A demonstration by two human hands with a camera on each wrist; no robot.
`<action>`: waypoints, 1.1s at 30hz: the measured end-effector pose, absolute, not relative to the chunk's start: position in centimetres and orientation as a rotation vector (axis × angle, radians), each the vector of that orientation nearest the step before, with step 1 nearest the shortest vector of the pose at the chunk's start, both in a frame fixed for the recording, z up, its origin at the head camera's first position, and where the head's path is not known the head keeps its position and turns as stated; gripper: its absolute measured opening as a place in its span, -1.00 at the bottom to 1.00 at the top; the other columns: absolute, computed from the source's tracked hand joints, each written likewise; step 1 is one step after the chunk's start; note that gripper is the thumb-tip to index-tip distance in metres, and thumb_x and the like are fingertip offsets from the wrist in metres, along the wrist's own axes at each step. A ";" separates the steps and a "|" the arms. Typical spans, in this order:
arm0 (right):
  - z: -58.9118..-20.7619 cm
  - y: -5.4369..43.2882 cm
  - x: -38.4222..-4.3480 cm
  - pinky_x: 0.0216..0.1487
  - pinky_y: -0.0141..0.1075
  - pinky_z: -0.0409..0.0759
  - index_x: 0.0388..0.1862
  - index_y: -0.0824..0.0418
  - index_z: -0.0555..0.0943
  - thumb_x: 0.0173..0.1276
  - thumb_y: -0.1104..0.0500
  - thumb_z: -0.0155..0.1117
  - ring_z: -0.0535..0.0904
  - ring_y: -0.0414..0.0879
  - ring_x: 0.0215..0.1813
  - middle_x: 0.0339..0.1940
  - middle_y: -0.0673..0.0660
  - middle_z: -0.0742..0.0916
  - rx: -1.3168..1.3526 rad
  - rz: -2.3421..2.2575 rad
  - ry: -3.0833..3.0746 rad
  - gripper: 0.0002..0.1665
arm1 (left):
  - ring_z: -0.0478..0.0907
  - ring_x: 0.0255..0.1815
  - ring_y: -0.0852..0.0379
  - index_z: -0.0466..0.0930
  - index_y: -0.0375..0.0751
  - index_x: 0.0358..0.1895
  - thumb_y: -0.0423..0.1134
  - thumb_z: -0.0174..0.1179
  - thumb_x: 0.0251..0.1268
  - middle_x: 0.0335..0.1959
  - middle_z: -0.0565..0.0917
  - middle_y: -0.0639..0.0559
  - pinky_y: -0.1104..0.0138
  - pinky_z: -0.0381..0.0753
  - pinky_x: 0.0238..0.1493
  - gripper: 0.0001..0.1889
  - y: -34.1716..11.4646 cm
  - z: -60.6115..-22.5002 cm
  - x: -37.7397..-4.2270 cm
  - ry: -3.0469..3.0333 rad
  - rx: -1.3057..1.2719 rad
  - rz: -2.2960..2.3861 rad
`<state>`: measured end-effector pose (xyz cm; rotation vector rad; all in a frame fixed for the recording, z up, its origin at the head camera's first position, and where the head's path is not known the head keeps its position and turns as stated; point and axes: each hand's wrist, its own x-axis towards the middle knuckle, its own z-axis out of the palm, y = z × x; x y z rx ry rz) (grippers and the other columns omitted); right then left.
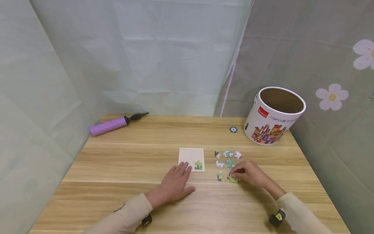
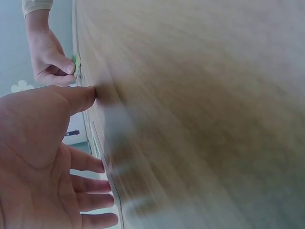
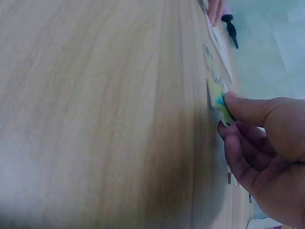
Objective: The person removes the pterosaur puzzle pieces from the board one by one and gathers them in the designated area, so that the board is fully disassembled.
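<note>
My left hand rests with spread, straight fingers on the lower left edge of a square puzzle tray. One green jigsaw piece sits in the tray's lower right corner. To the right, my right hand pinches a yellow-green jigsaw piece between thumb and fingertips, close over the table. Several loose pieces lie around it in rough rows, among them a white-and-blue one, a teal one and a yellow-green one with purple. The right hand partly covers the pieces nearest it.
A large white bucket with printed building blocks stands at the back right. Beside it lies a dark round chip. A purple hand pump with a black nozzle lies at the back left of the wooden table. Curtains hang behind.
</note>
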<state>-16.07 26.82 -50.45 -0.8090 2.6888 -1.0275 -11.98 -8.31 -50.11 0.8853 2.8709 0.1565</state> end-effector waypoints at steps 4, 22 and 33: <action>-50.7 26.8 -16.0 -0.23 -0.39 0.66 -0.27 0.09 0.82 0.35 0.16 0.45 0.63 -0.35 -0.27 -0.31 -0.14 0.80 -0.817 -0.981 2.738 -0.94 | 0.24 0.56 -0.22 0.30 -0.38 0.50 0.27 0.07 0.46 0.54 0.29 -0.32 -0.05 0.31 0.48 -0.16 -8.3 -50.1 -12.0 2.868 0.887 0.171; -48.9 23.7 -17.6 -0.27 -0.36 0.64 -0.21 0.10 0.81 0.35 0.18 0.45 0.61 -0.32 -0.31 -0.35 -0.16 0.76 -0.832 -0.990 2.805 -0.93 | 0.12 0.62 -0.22 0.18 -0.47 0.54 0.24 0.02 0.52 0.59 0.18 -0.35 0.08 0.18 0.57 -0.13 -8.9 -50.2 -11.9 2.809 0.936 0.212; -48.7 19.0 -19.6 -0.19 -0.33 0.64 -0.14 0.13 0.80 0.41 0.14 0.41 0.62 -0.29 -0.24 -0.31 -0.15 0.76 -0.879 -1.033 2.700 -0.87 | 0.11 0.62 -0.21 0.16 -0.46 0.55 0.26 0.00 0.52 0.60 0.17 -0.33 0.07 0.17 0.57 -0.12 -9.4 -50.4 -11.9 2.802 0.972 0.244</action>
